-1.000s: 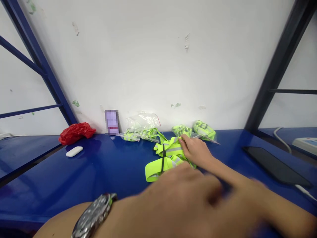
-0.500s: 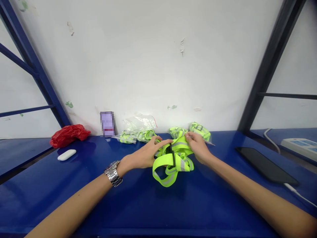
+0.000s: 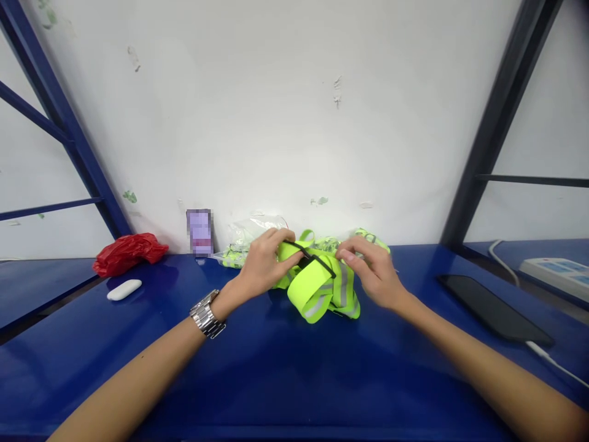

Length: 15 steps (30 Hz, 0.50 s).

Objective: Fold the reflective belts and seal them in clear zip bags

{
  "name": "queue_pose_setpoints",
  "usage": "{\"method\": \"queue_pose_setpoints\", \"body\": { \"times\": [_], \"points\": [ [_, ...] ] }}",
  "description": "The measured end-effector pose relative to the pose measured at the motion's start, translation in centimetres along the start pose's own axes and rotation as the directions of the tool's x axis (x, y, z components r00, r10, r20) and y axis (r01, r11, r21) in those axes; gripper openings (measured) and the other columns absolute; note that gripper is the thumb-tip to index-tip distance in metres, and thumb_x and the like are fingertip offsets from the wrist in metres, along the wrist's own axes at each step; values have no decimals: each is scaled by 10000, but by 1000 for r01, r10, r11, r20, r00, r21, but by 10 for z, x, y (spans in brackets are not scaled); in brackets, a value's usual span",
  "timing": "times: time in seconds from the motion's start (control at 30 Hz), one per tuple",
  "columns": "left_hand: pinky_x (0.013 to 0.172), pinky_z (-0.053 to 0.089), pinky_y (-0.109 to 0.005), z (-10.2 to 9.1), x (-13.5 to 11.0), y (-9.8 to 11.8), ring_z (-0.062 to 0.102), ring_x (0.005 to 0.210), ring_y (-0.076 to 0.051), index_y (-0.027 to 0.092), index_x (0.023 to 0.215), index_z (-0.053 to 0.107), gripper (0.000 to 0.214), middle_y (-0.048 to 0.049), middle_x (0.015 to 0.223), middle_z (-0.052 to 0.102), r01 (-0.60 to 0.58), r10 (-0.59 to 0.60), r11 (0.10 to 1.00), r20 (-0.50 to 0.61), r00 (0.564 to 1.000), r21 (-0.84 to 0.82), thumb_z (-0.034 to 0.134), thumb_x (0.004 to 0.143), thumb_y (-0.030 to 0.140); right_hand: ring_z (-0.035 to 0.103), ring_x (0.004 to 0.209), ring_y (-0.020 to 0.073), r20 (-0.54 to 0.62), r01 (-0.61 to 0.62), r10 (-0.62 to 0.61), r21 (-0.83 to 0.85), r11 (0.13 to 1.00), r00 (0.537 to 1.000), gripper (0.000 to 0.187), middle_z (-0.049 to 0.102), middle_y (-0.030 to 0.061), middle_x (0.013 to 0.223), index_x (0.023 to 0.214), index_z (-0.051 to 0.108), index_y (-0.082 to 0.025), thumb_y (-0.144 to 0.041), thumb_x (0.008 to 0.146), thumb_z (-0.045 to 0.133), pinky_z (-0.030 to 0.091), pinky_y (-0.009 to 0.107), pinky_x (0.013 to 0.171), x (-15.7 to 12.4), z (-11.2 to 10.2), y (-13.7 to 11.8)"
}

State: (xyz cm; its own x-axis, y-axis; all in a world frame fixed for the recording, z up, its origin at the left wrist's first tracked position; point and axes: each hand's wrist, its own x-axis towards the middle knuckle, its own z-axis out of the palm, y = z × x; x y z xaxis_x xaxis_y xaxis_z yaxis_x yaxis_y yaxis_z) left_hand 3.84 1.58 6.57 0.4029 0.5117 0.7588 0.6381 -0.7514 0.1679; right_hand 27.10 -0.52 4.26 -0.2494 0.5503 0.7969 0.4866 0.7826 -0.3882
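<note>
A bundle of neon yellow-green reflective straps (image 3: 343,288) with grey stripes is raised just above the blue table between my two hands. My left hand (image 3: 265,261), with a metal watch on its wrist, pinches the strap by the left end of a long black strip or buckle (image 3: 326,265). On the other side, the thumb and fingertips of my right hand (image 3: 373,273) close at the upper right edge of the bundle. One wide strap loop curls down toward me. Some fingers of both hands are hidden behind the fabric.
Clear plastic bags (image 3: 253,229) with more neon straps lie along the wall. To the left are a red plastic bag (image 3: 129,253), a white earphone case (image 3: 124,290) and an upright phone (image 3: 200,232). A dark phone (image 3: 492,307) on a cable and a power strip (image 3: 556,276) are right.
My left hand has risen and taken the strap beside the black piece, which now slants instead of standing upright. The bundle's hanging loop has lifted and turned. My right hand has shifted slightly.
</note>
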Motion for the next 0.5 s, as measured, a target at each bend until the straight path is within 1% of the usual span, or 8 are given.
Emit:
{"method": "queue_pose_setpoints", "body": {
  "times": [0.07, 0.13, 0.2, 0.23, 0.3, 0.37, 0.43, 0.5],
  "points": [
    [700, 448, -286, -9, 10, 12, 570, 803, -164, 203, 921, 558, 173, -23, 882, 618, 4, -1, 999, -80, 997, 32, 647, 778, 244, 562, 800, 204, -1, -29, 29, -17, 999, 1000, 224, 626, 59, 844, 863, 581, -196, -385, 895, 465, 439, 339, 737, 5, 1, -16],
    [696, 445, -281, -17, 20, 25, 566, 761, -150, 204, 894, 567, 176, -8, 843, 619, 1, 7, 997, -109, 994, 76, 660, 746, 227, 567, 887, 226, -28, -70, 67, -85, 994, 997, 245, 641, 74, 955, 965, 591, -192, -399, 846, 540, 440, 349, 767, 14, 0, -31],
    [676, 443, -271, -21, 27, 36, 559, 719, -137, 199, 873, 578, 189, 1, 810, 617, 7, 6, 995, -127, 992, 100, 679, 715, 224, 570, 918, 243, 63, -101, 109, -119, 988, 992, 309, 649, 79, 993, 1010, 609, -188, -419, 808, 579, 442, 345, 751, 26, -2, -42],
    [666, 443, -267, -23, 30, 40, 556, 707, -134, 196, 865, 583, 193, 3, 800, 617, 10, 5, 994, -137, 991, 106, 685, 704, 223, 579, 851, 226, 160, -133, 148, -101, 986, 976, 287, 658, 67, 918, 955, 631, -183, -422, 809, 567, 439, 321, 696, 33, -4, -47],
    [661, 447, -268, -24, 34, 45, 555, 700, -134, 193, 863, 595, 195, 0, 798, 622, 7, 11, 994, -157, 987, 112, 687, 694, 223, 559, 675, 172, 389, -262, 241, 2, 965, 889, 253, 636, 31, 742, 831, 645, -172, -395, 820, 526, 400, 268, 561, 46, -7, -51],
    [667, 454, -274, -26, 36, 46, 557, 703, -136, 191, 862, 607, 188, -5, 804, 631, 2, 16, 994, -170, 985, 105, 684, 694, 219, 518, 589, 134, 534, -371, 256, 117, 921, 805, 189, 601, 6, 663, 749, 630, -167, -330, 786, 540, 366, 243, 506, 58, -10, -52],
    [680, 462, -280, -29, 37, 46, 565, 716, -138, 187, 860, 623, 172, -12, 815, 637, 0, 12, 997, -160, 987, 77, 683, 700, 212, 482, 548, 114, 601, -412, 239, 167, 895, 762, 116, 568, -9, 617, 686, 600, -165, -264, 736, 567, 346, 233, 485, 68, -13, -51],
    [719, 477, -295, -35, 37, 45, 584, 785, -152, 191, 910, 647, 194, -30, 877, 639, 2, 1, 1000, -104, 995, 22, 689, 728, 247, 425, 496, 94, 620, -385, 220, 145, 911, 753, 109, 512, -25, 553, 624, 565, -165, -229, 711, 581, 302, 226, 452, 77, -18, -51]
  ]
}}
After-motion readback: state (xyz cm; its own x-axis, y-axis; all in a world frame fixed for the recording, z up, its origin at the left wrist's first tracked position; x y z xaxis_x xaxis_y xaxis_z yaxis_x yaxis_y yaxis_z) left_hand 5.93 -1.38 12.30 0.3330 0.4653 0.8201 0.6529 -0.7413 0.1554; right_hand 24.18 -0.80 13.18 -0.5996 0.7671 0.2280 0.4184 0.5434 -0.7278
